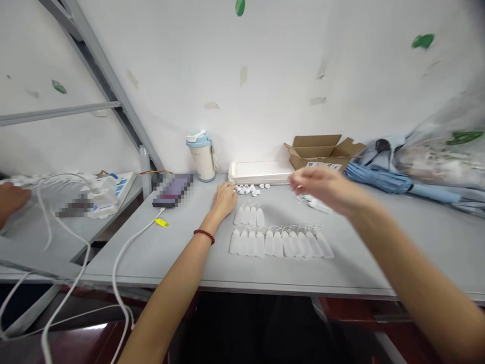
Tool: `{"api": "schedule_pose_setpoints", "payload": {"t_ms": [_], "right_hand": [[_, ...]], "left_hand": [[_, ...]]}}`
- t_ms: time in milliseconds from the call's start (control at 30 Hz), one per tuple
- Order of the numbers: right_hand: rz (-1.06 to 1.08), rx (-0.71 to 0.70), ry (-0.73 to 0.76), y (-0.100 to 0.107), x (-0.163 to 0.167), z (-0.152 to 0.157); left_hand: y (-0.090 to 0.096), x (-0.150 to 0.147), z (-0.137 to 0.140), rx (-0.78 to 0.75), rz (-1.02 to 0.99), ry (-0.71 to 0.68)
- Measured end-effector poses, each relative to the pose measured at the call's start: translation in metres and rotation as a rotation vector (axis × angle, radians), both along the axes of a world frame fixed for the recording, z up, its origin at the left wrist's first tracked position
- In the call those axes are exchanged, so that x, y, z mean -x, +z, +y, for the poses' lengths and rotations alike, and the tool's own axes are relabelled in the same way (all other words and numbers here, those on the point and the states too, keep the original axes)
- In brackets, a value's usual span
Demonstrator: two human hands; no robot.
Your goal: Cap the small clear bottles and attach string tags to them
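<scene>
My left hand [225, 198] rests on the table with its fingers bent and close together, at the left edge of a heap of small white caps [247, 189]. Whatever its fingertips hold is hidden. Smeared by motion, my right hand [318, 186] hovers above the table in front of the cardboard box; its fingers point left and their grip is unclear. Below the hands lies a long row of flat translucent white bottles [278, 243] with thin loops at their tops. A shorter row of the same bottles [249, 216] lies behind it. More white pieces [318, 203] lie partly under my right hand.
Behind the caps are a white tray [261, 173] and an open cardboard box [318, 149]. A tumbler [201, 156] and a phone [173, 190] on a white cable [125, 253] stand left. A blue umbrella [379, 177] lies right. Another person's hand [13, 199] shows far left.
</scene>
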State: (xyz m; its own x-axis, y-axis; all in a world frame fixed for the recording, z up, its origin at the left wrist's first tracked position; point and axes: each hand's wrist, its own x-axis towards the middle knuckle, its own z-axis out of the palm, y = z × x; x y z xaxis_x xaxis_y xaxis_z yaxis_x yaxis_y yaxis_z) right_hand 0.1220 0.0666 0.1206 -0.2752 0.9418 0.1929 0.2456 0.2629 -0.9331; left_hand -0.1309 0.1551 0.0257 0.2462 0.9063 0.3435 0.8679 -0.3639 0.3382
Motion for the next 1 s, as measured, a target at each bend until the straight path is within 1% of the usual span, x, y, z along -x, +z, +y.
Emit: {"api": "schedule_pose_setpoints", "payload": {"t_ms": [100, 200, 267, 367, 500, 633, 833, 900, 1000], "right_hand": [[0.016, 0.13, 0.06, -0.013, 0.012, 0.011], [0.046, 0.204, 0.038, -0.032, 0.02, 0.022], [0.041, 0.24, 0.021, -0.04, 0.022, 0.025], [0.006, 0.275, 0.01, -0.044, 0.021, 0.024], [-0.051, 0.303, -0.007, -0.047, 0.022, 0.022], [-0.142, 0.264, -0.02, -0.052, 0.028, 0.022], [-0.464, 0.07, -0.069, -0.057, 0.042, 0.02], [-0.537, 0.037, -0.05, -0.058, 0.046, 0.018], [-0.613, 0.034, 0.0, -0.058, 0.05, 0.016]], "left_hand": [[-0.002, -0.001, 0.003, 0.004, 0.023, -0.021], [0.001, -0.001, 0.003, 0.01, 0.046, -0.024], [0.004, -0.002, 0.001, 0.02, 0.059, -0.015], [0.009, -0.004, -0.002, 0.045, 0.059, 0.014], [0.014, -0.006, -0.007, 0.08, 0.006, 0.058], [0.019, -0.007, -0.013, 0.109, -0.1, 0.088], [0.028, -0.013, -0.019, 0.161, -0.351, 0.092], [0.029, -0.016, -0.02, 0.196, -0.443, 0.09], [0.025, -0.02, -0.021, 0.268, -0.603, 0.062]]}}
